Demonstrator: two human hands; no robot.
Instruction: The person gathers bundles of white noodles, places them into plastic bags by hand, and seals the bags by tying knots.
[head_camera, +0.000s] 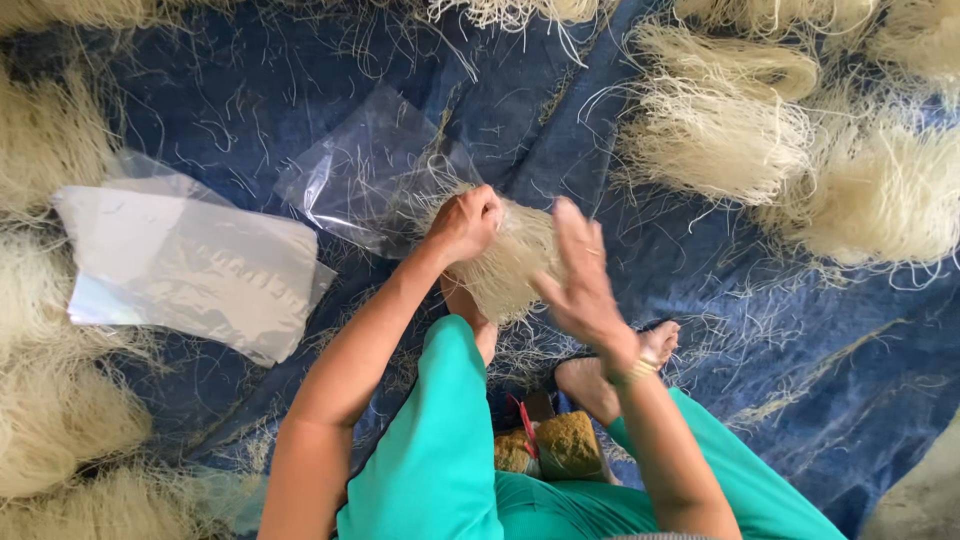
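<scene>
My left hand (466, 222) is closed around the mouth of a clear plastic bag (365, 170) and one end of a bundle of pale thin noodles (512, 262). The bundle lies over the blue sheet (700, 330), partly inside the bag. My right hand (578, 278) is blurred, fingers spread, flat against the bundle's right side. A gold bangle sits on that wrist. My bare feet (612, 370) show below the bundle, with my legs in green trousers.
A stack of flat clear bags (190, 265) lies at the left. Heaps of pale noodles (800, 150) ring the sheet at upper right, left (50, 400) and top. Loose strands litter the sheet. A small yellow-brown cushion (560, 445) sits between my legs.
</scene>
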